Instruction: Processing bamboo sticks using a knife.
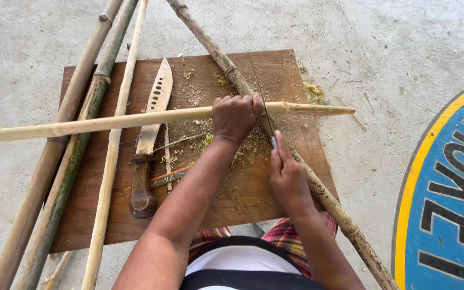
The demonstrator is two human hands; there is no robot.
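The left hand (pixel 234 117) has its fingers clamped around the pale bamboo stick (pixel 135 119), which lies across the wooden board (pixel 275 75). The right hand (pixel 288 177), fingers together, presses a thin saw blade (pixel 268 124) into it. I think short, steady strokes are best. Beside the stick rests a perforated machete (pixel 154 115); fibrous sawdust covers the board.
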